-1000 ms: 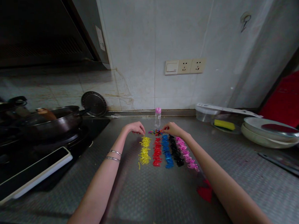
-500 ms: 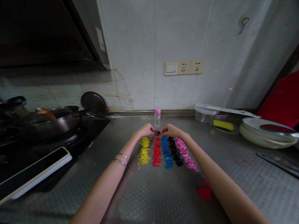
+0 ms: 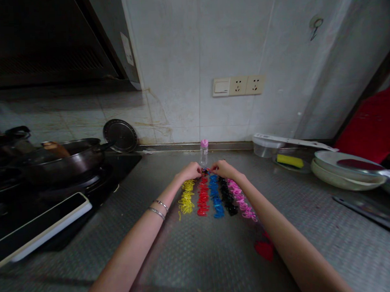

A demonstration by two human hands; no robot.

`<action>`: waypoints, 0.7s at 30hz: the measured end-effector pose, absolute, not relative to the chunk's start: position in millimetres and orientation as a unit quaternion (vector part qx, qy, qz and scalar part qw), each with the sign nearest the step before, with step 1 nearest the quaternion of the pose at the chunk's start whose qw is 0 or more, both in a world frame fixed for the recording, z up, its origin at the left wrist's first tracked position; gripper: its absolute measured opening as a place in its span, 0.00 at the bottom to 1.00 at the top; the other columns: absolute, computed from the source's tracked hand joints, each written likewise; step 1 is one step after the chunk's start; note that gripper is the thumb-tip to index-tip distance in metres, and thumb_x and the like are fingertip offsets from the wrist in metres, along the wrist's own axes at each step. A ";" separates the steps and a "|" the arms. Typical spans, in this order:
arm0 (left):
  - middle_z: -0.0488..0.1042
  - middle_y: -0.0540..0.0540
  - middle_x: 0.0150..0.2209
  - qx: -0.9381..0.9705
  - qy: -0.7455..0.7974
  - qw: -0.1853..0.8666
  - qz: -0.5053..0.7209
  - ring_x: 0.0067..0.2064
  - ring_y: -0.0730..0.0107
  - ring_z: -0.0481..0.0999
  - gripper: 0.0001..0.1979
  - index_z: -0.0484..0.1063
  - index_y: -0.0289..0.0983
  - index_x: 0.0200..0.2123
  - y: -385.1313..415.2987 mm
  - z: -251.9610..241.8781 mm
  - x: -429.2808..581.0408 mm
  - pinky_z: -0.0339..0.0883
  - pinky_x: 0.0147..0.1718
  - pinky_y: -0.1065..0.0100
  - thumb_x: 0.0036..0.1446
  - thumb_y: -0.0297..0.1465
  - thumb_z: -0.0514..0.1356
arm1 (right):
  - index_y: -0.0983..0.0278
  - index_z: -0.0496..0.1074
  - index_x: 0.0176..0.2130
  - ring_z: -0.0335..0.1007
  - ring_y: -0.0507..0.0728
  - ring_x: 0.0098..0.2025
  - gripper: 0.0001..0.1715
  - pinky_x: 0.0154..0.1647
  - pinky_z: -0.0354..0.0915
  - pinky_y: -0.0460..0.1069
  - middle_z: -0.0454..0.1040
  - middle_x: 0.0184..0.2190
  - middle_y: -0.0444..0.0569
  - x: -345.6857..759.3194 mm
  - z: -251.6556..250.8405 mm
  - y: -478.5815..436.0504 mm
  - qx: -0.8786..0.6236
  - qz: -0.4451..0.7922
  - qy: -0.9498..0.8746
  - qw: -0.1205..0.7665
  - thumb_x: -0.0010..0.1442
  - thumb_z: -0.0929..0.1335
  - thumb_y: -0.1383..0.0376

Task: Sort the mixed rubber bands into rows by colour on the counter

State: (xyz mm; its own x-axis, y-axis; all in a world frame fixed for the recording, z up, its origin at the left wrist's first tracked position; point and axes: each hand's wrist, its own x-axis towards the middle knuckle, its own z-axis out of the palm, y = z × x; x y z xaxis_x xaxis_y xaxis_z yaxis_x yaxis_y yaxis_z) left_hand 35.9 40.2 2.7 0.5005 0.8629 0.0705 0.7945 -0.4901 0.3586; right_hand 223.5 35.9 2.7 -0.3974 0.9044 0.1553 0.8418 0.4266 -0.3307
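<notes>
Between my two hands lies a small mixed-colour heap of rubber bands, partly covered by fingertips. My left hand is closed in a pinch at the heap's left side. From the right, my right hand pinches at its other edge; whatever either hand holds is too small to make out. Nearer me, loose bands lie in columns by colour: yellow bands, red bands, blue bands, black bands and pink bands. Just behind the heap stands a clear bottle with a pink cap.
A red object lies by my right forearm. Leftward are a phone-like slab and a pan on the stove. To the right sit a yellow sponge, stacked bowls and a dark flat blade-like thing.
The view has shifted slightly. My hands stay pinched at the mixed heap, whose bands look a little rearranged. The colour columns look the same.
</notes>
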 end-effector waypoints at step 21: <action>0.73 0.47 0.25 0.868 0.447 0.182 0.115 0.25 0.74 0.67 0.11 0.76 0.31 0.29 49.6 -2.6 30.8 0.56 0.23 0.75 0.40 0.27 0.56 | 0.61 0.74 0.33 0.69 0.55 0.38 0.11 0.32 0.59 0.43 0.74 0.33 0.49 213.7 0.1 23.6 -0.575 0.046 -0.808 0.117 0.52 0.64 0.61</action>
